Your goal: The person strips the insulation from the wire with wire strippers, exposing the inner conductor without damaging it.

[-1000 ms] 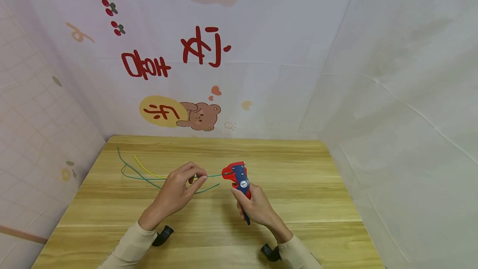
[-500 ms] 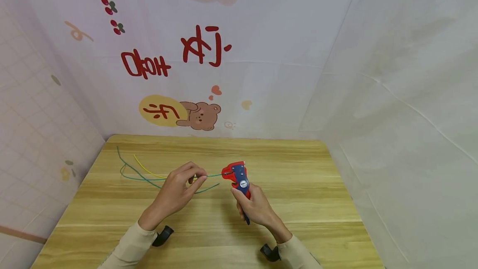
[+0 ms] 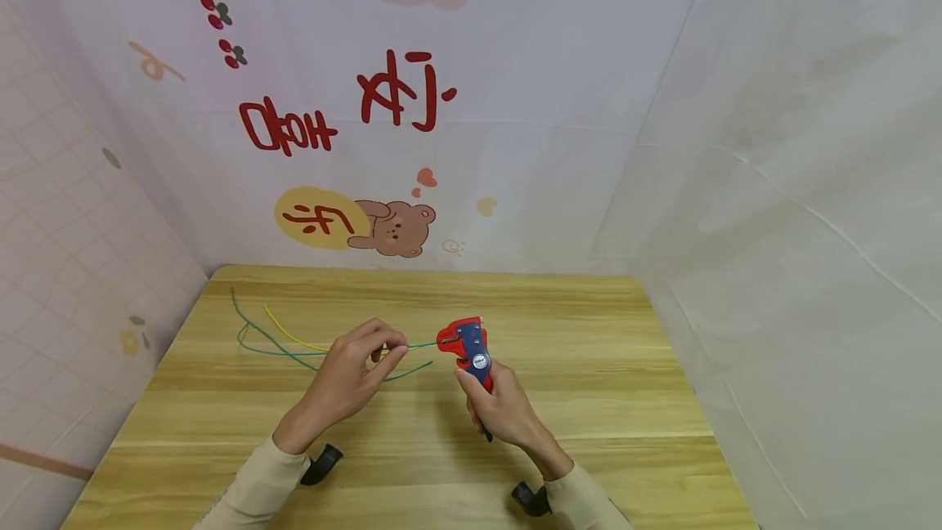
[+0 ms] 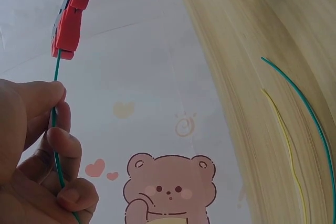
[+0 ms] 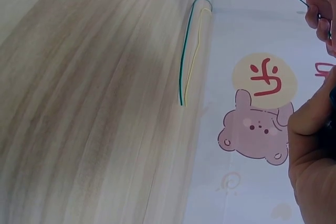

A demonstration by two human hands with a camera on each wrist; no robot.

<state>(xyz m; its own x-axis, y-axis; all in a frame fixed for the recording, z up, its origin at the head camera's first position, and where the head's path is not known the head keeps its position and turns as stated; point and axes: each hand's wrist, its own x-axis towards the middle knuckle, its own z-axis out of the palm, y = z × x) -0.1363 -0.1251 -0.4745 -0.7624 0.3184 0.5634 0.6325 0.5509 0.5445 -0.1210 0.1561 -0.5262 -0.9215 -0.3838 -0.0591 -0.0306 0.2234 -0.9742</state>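
Note:
In the head view, my left hand (image 3: 349,370) pinches a thin green wire (image 3: 423,345) between thumb and fingertips, above the table. The wire's far end runs into the nose of a red and blue wire stripper (image 3: 474,342), so its tip is hidden there. My right hand (image 3: 508,407) grips the stripper by its handles. From the left wrist, the green wire (image 4: 57,66) passes straight from my fingers into the stripper's red nose (image 4: 69,30). The right wrist view shows only part of my right hand (image 5: 315,166), with the tool mostly out of frame.
A second green wire (image 4: 302,93) and a yellow wire (image 4: 286,135) lie on the wooden table (image 3: 589,399), left of the stripper and partly behind my left hand. Printed cloth walls (image 3: 515,145) stand at the back and both sides.

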